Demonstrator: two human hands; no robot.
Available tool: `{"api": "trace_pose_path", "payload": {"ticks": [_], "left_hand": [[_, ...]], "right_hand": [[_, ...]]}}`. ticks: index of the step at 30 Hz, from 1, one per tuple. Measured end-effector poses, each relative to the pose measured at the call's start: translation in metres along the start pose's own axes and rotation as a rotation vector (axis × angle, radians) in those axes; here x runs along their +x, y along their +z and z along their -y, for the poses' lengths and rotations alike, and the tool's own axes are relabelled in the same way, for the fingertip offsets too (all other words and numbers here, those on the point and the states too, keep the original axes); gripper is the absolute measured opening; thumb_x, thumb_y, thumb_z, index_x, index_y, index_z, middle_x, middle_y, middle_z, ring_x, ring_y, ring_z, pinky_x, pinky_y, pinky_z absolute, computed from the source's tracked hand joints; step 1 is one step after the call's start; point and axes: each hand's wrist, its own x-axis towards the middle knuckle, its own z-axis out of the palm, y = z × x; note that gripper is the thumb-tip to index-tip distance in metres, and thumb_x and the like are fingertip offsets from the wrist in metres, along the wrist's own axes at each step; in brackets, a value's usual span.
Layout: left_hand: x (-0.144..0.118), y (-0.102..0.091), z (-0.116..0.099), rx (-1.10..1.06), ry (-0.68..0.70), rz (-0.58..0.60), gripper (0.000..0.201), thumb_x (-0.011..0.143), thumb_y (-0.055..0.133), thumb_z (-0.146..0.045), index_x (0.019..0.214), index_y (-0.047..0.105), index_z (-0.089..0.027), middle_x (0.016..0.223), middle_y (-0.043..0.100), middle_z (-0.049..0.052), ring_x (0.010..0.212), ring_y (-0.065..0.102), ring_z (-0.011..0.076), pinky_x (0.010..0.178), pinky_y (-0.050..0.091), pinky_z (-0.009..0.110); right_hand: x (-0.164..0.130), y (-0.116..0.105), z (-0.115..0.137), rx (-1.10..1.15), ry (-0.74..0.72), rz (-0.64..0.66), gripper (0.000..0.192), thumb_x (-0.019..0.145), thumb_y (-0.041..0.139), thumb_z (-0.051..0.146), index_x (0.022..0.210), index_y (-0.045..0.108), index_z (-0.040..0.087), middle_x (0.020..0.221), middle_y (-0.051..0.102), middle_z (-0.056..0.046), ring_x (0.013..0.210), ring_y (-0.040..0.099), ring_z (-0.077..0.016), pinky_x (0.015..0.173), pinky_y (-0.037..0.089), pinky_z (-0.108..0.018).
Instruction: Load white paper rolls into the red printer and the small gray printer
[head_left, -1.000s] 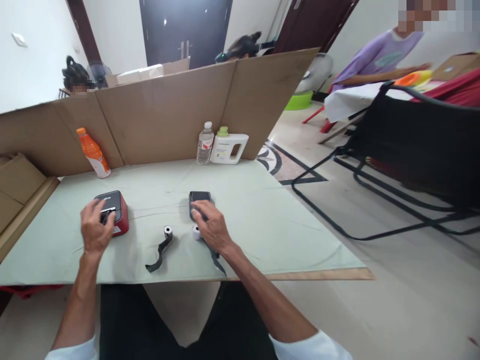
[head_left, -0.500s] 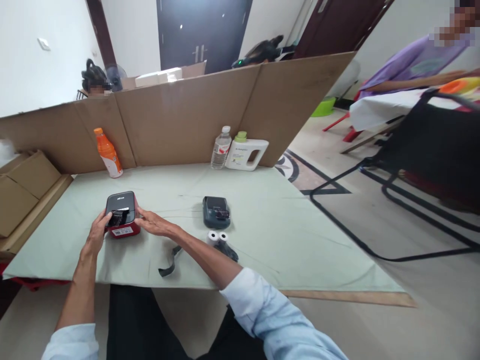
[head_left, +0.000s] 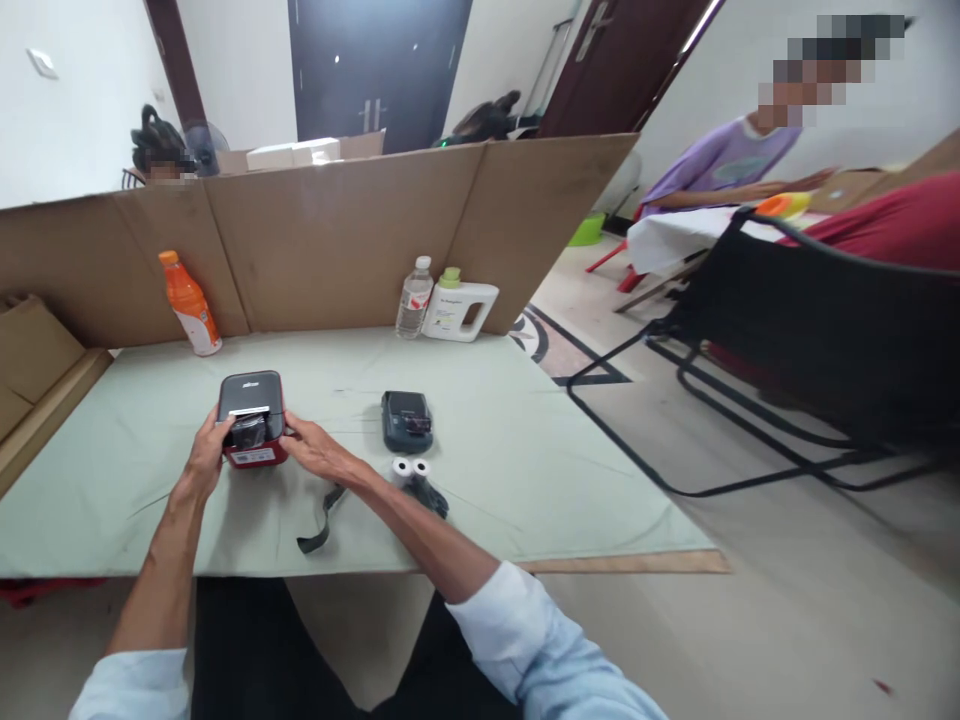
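Observation:
A black-and-red box-shaped label printer is at the left of the table, a white label on its front and clear plastic film at its front opening. My left hand grips its left side, thumb near the front opening. On the opposite side, my right hand presses its fingers against the red casing. Whether the base touches the cloth, I cannot tell. A smaller dark portable printer lies further right. Two white paper rolls and a bundled black cable sit below it. Near my right forearm lies a dark strap.
Against the cardboard partition stand an orange bottle, a clear water bottle and a white jug. Cardboard boxes flank the left side. A black folding chair and people are beyond the table.
The red-and-black printer has shifted right relative to the table and turned slightly, both hands staying on it. The head view has swung to the right.

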Motion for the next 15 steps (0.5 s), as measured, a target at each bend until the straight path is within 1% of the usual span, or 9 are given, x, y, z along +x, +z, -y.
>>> {"api": "trace_pose_path", "payload": {"ticks": [2, 4, 6, 8, 9, 11, 13, 15], "left_hand": [[0.006, 0.025, 0.006, -0.008, 0.027, 0.072, 0.066, 0.081, 0.074, -0.044, 0.141, 0.061, -0.018, 0.127, 0.075, 0.010, 0.113, 0.071, 0.0252, 0.103, 0.054, 0.038], [0.011, 0.052, 0.014, -0.008, 0.032, 0.130, 0.068, 0.081, 0.073, -0.044, 0.142, 0.060, -0.018, 0.134, 0.071, 0.011, 0.119, 0.068, 0.0261, 0.106, 0.052, 0.039], [0.014, 0.076, 0.022, -0.002, 0.012, 0.182, 0.068, 0.082, 0.072, -0.042, 0.143, 0.059, -0.018, 0.138, 0.069, 0.012, 0.122, 0.067, 0.0266, 0.107, 0.052, 0.039], [0.014, 0.094, 0.029, 0.008, -0.018, 0.215, 0.066, 0.082, 0.071, -0.041, 0.143, 0.058, -0.018, 0.140, 0.068, 0.012, 0.124, 0.067, 0.0268, 0.108, 0.052, 0.040], [0.014, 0.100, 0.032, 0.015, -0.027, 0.223, 0.065, 0.082, 0.071, -0.040, 0.143, 0.059, -0.019, 0.141, 0.067, 0.012, 0.125, 0.066, 0.0269, 0.109, 0.051, 0.040], [0.014, 0.107, 0.035, 0.033, -0.024, 0.242, 0.063, 0.083, 0.069, -0.039, 0.142, 0.060, -0.020, 0.143, 0.067, 0.010, 0.129, 0.064, 0.0273, 0.112, 0.049, 0.040], [0.015, 0.106, 0.035, 0.072, -0.014, 0.259, 0.062, 0.083, 0.068, -0.038, 0.142, 0.060, -0.020, 0.144, 0.066, 0.010, 0.133, 0.061, 0.0278, 0.114, 0.046, 0.041], [0.016, 0.099, 0.034, 0.129, -0.009, 0.270, 0.063, 0.083, 0.067, -0.036, 0.143, 0.060, -0.020, 0.145, 0.065, 0.009, 0.135, 0.059, 0.0285, 0.116, 0.043, 0.042]], "right_hand": [[-0.013, -0.027, 0.002, -0.014, -0.009, -0.009, 0.038, 0.091, 0.051, 0.025, 0.127, 0.063, 0.018, 0.115, 0.072, -0.005, 0.100, 0.064, -0.0214, 0.092, 0.052, -0.034], [-0.025, -0.053, 0.004, -0.040, -0.001, -0.012, 0.040, 0.091, 0.049, 0.025, 0.126, 0.064, 0.018, 0.117, 0.072, -0.005, 0.102, 0.064, -0.0220, 0.094, 0.051, -0.035], [-0.036, -0.075, 0.006, -0.069, 0.024, -0.026, 0.040, 0.090, 0.048, 0.024, 0.125, 0.066, 0.017, 0.113, 0.073, -0.005, 0.102, 0.063, -0.0230, 0.095, 0.051, -0.036], [-0.046, -0.090, 0.007, -0.092, 0.054, -0.044, 0.041, 0.089, 0.048, 0.023, 0.124, 0.068, 0.017, 0.104, 0.073, -0.004, 0.100, 0.064, -0.0240, 0.092, 0.052, -0.036], [-0.049, -0.096, 0.007, -0.100, 0.066, -0.053, 0.042, 0.088, 0.047, 0.022, 0.124, 0.068, 0.017, 0.101, 0.073, -0.004, 0.099, 0.064, -0.0245, 0.091, 0.053, -0.037], [-0.054, -0.102, 0.005, -0.102, 0.074, -0.068, 0.044, 0.087, 0.047, 0.022, 0.125, 0.069, 0.017, 0.097, 0.073, -0.004, 0.098, 0.064, -0.0250, 0.091, 0.053, -0.038], [-0.056, -0.103, 0.003, -0.092, 0.073, -0.074, 0.045, 0.087, 0.046, 0.022, 0.127, 0.069, 0.018, 0.098, 0.074, -0.004, 0.099, 0.064, -0.0254, 0.094, 0.052, -0.039], [-0.056, -0.101, 0.000, -0.069, 0.067, -0.077, 0.046, 0.088, 0.046, 0.023, 0.128, 0.068, 0.018, 0.103, 0.074, -0.004, 0.103, 0.064, -0.0258, 0.098, 0.051, -0.039]]}}
